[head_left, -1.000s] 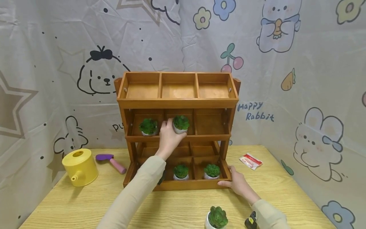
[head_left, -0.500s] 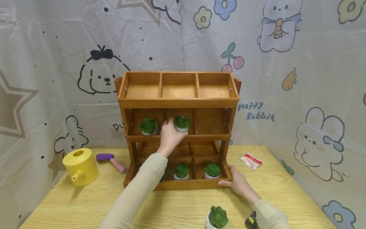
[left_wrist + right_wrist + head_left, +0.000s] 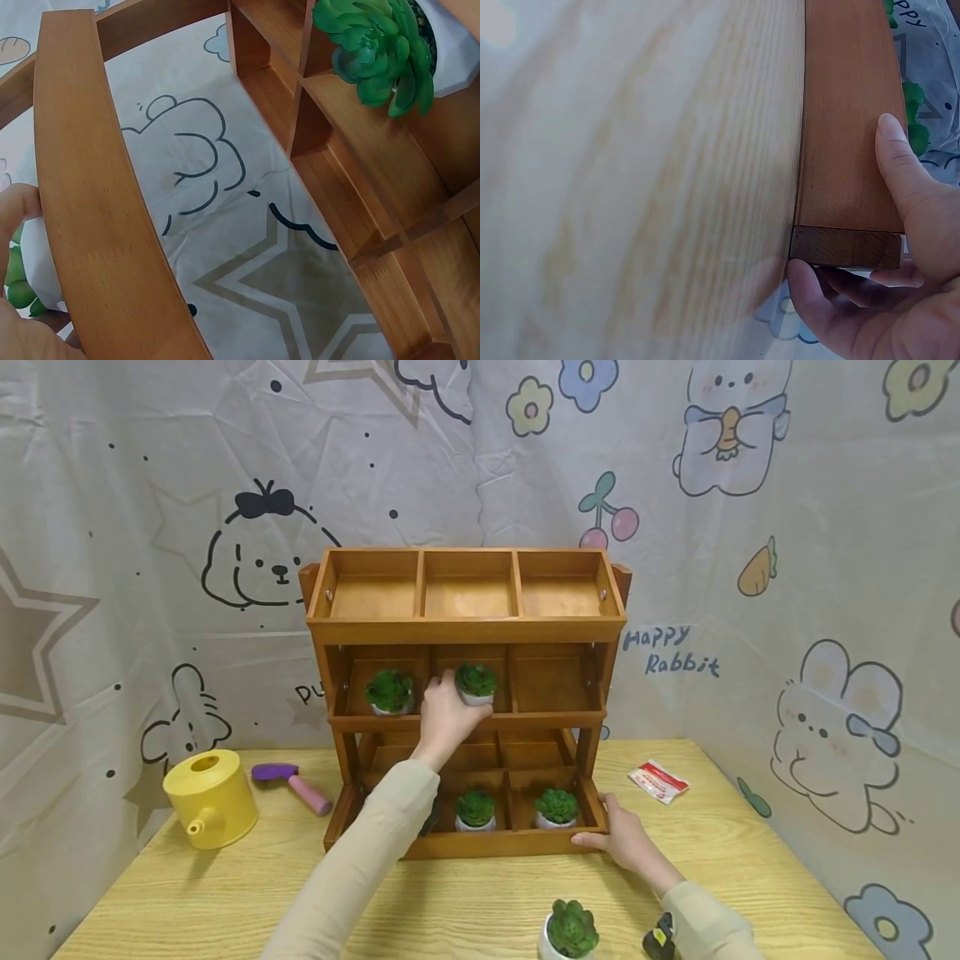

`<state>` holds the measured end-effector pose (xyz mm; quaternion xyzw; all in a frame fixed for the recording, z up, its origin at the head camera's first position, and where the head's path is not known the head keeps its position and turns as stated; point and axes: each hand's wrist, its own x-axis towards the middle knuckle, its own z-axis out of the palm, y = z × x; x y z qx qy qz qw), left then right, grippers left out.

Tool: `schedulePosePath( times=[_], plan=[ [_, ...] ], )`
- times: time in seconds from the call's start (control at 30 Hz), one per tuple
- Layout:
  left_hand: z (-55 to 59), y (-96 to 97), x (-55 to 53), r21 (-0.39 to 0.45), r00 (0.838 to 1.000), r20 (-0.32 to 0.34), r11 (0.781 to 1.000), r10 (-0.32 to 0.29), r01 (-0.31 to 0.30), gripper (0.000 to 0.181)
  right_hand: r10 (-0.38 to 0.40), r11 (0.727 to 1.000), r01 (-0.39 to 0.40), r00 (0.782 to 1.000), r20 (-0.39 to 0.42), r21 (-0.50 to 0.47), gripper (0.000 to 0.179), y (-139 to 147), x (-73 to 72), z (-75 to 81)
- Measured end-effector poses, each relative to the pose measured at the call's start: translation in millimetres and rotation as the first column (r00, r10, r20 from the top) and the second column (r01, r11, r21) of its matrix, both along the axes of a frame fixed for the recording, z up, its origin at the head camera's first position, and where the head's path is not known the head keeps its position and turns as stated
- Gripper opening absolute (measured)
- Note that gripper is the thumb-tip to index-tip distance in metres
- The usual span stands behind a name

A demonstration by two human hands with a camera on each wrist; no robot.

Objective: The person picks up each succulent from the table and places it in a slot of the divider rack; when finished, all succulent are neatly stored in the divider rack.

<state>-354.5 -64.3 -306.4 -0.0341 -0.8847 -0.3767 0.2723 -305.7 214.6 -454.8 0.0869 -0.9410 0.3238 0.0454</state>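
Observation:
My left hand (image 3: 446, 714) grips a small potted succulent (image 3: 477, 682) by its white pot, at the middle compartment of the wooden shelf's (image 3: 467, 632) second tier. In the left wrist view, a wooden rail partly hides that pot (image 3: 41, 262). Another potted succulent (image 3: 390, 691) stands in the compartment to the left. My right hand (image 3: 628, 843) holds the shelf's lower right corner. The right wrist view shows its thumb (image 3: 901, 161) on the front board (image 3: 851, 120) and its fingers curled round the end.
Two potted succulents (image 3: 476, 810) sit in the bottom tier. Another potted succulent (image 3: 570, 931) stands on the table near me, beside a small black-and-yellow object (image 3: 660, 938). A yellow watering can (image 3: 212, 797) and a purple-and-pink tool (image 3: 292, 783) lie left, a red-and-white packet (image 3: 658, 782) right.
My left hand and the succulent in it have shifted very slightly to the right since a second ago. The right hand keeps its place on the shelf corner.

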Motion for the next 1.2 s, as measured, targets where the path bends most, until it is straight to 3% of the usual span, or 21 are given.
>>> schedulePosePath(
  times=[0.63, 1.2],
  plan=[
    [-0.1, -0.9, 0.9, -0.005, 1.000, -0.008, 1.000, -0.003, 0.003, 0.066, 0.010, 1.000, -0.010, 1.000, -0.017, 0.015, 0.086, 0.8, 0.3, 0.5],
    [1.0, 0.3, 2.9, 0.033, 0.999, 0.052, 0.999, -0.010, 0.009, 0.072, 0.013, 1.000, -0.012, 1.000, -0.028, 0.020, 0.086, -1.2, 1.5, 2.8]
  ],
)
